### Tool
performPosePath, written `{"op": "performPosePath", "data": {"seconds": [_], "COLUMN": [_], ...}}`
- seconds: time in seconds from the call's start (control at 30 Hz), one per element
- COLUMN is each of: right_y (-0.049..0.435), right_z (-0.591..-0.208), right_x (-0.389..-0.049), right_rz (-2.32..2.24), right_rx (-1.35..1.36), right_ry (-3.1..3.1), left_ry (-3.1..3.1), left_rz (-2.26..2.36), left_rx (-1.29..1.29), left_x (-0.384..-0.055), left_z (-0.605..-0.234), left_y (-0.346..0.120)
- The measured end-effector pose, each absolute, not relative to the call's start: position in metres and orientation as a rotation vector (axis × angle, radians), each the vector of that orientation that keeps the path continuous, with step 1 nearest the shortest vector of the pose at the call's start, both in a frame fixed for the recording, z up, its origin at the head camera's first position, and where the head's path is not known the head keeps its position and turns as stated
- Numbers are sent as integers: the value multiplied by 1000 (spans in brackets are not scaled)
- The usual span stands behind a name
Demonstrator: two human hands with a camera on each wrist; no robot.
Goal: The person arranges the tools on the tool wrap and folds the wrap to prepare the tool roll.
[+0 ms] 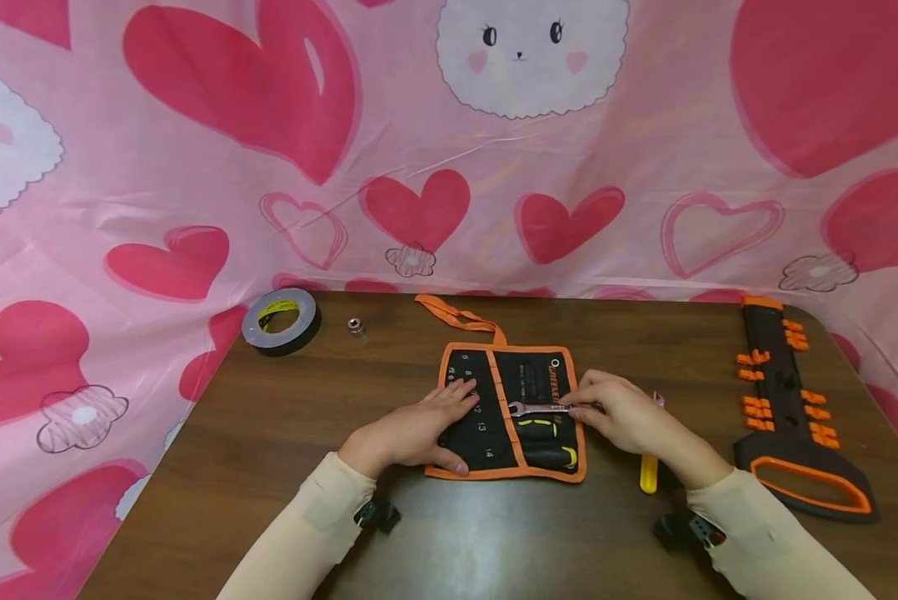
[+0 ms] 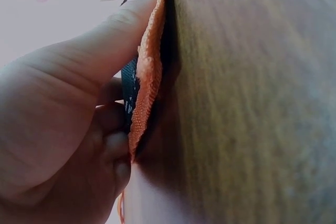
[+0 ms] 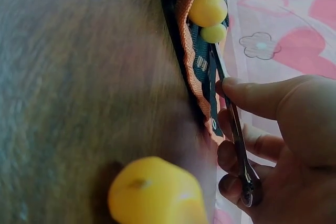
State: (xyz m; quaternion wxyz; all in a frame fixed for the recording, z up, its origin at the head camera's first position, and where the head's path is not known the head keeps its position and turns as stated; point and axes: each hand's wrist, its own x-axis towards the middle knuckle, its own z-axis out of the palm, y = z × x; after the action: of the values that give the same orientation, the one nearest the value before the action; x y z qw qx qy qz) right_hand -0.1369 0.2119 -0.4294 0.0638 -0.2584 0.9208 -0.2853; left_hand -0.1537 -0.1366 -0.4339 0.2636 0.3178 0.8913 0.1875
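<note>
A black tool pouch with orange trim (image 1: 505, 476) lies unfolded on the table, with numbers printed down its left part. My left hand (image 1: 422, 429) rests on that part, fingers spread, thumb at the lower edge; the left wrist view shows the thumb along the orange trim (image 2: 148, 72). Between thumb and fingertips, my right hand (image 1: 625, 412) pinches a silver wrench (image 1: 531, 409). Its open jaw points left over the pouch's right part; the ring end shows near the palm in the right wrist view. Two black-and-yellow handles (image 1: 550, 457) sit in the pouch below the wrench.
By my right wrist lies a yellow-handled tool (image 1: 648, 473), partly hidden. A black rack with orange clips (image 1: 782, 392) is at the right. A tape roll (image 1: 280, 323) and small metal socket (image 1: 355, 327) stand back left. An orange strap (image 1: 456, 317) trails behind the pouch.
</note>
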Motion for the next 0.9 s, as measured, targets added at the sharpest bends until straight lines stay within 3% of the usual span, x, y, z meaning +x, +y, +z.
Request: {"op": "performPosePath", "data": {"seconds": [0.9], "right_y": [200], "right_z": [-433], "right_x": [-141], "right_rz": [-848], "right_rx": [-879], "right_ry": [2759], "left_ry": [2405], "left_rz": [521], "left_rx": [898], "left_x": [-156], "left_z": [-437], "left_y": [-136]}}
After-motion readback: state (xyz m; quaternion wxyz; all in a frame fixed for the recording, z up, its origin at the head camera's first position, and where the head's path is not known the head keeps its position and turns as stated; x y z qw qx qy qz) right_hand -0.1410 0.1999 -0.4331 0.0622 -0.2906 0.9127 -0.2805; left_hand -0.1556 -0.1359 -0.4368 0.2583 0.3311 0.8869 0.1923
